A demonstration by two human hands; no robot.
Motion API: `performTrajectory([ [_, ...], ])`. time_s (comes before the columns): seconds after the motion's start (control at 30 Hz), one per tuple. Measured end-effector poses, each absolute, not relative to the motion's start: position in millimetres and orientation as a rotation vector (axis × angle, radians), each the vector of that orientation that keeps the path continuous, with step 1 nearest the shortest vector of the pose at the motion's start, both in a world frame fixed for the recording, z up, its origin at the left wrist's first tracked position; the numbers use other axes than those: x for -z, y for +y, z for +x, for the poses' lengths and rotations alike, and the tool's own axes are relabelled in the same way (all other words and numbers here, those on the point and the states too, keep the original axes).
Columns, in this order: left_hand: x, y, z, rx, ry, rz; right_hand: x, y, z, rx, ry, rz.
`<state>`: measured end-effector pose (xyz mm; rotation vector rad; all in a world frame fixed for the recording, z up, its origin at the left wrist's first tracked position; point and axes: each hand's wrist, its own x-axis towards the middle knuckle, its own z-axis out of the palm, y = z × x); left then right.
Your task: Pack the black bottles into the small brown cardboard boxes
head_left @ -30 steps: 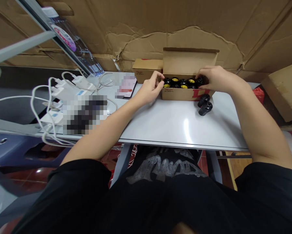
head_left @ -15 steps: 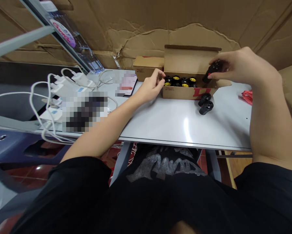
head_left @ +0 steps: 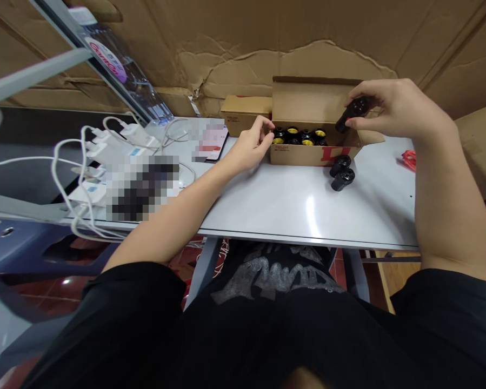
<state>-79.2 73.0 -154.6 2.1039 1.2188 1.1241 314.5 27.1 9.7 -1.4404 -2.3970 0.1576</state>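
Note:
An open cardboard box (head_left: 301,156) stands at the back of the white table, its lid raised behind it. Inside are several black lamp holders (head_left: 306,135), some showing yellow threaded mouths. My left hand (head_left: 251,143) pinches the left end of the box between thumb and fingers. Over the right end of the box, my right hand (head_left: 383,108) grips a black lamp holder (head_left: 352,113), tilted; a red spot shows by my thumb. My palm partly hides it, so I cannot tell whether a second piece is with it. Two more lamp holders (head_left: 343,179) lie in front of the box's right corner.
A closed cardboard box (head_left: 243,114) sits behind my left hand. Left are a phone (head_left: 215,141), white chargers with cables (head_left: 135,138) and a blurred-out dark item (head_left: 143,189). A water bottle (head_left: 125,70) leans beyond the metal frame. Something red (head_left: 408,160) lies right.
My right hand has shifted very slightly left with the lamp holder, which now points a bit more down-left. My left hand stays on the box; the view has moved slightly.

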Motion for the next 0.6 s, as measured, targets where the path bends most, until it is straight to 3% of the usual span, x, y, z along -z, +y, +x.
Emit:
performTrajectory([
  [0.6, 153, 72, -78, -1.103, 1.239, 2.124, -1, 35, 315, -0.222, -2.243, -1.501],
])
